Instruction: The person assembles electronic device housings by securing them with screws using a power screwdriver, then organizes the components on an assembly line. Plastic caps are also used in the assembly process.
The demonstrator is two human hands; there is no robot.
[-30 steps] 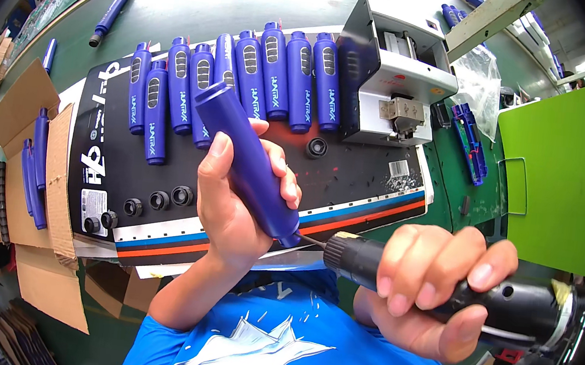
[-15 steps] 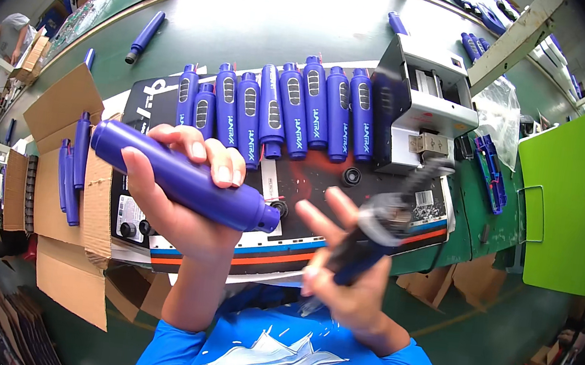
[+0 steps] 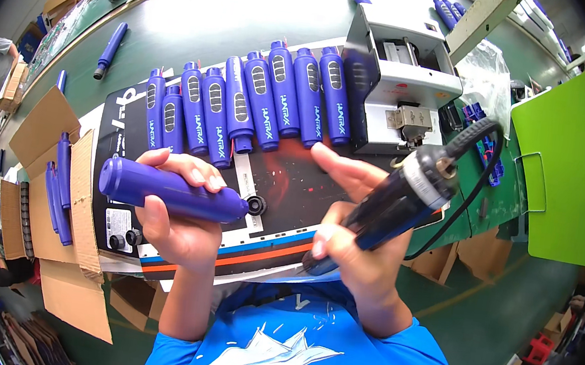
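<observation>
A smooth purple tapered tube [image 3: 183, 193] lies across my left hand [image 3: 175, 230], its thumb below and fingers wrapped over the top. Its narrow end points right, beside a round black cap [image 3: 257, 205] on the mat. My right hand [image 3: 370, 263] holds a black electric screwdriver [image 3: 394, 205], corded at its upper right end. The screwdriver slants, with its tip at the lower left near my shirt. My right index finger is stretched out, away from the tool's body. Tube and screwdriver are apart. Beyond my hands stands a row of several purple tubes [image 3: 262, 100] with oval button panels.
A white and black bench machine [image 3: 413, 77] with a metal fixture is at the right of the row. An open cardboard box [image 3: 96, 196] with purple tubes stands at left. Two black caps [image 3: 126, 237] lie near it. A green panel [image 3: 561, 170] rises at far right.
The purple tube has tipped nearer to level and sits slightly lower. The screwdriver, blurred before, shows sharply, slanted in my right hand. The whole view has shifted, moving the bench leftward.
</observation>
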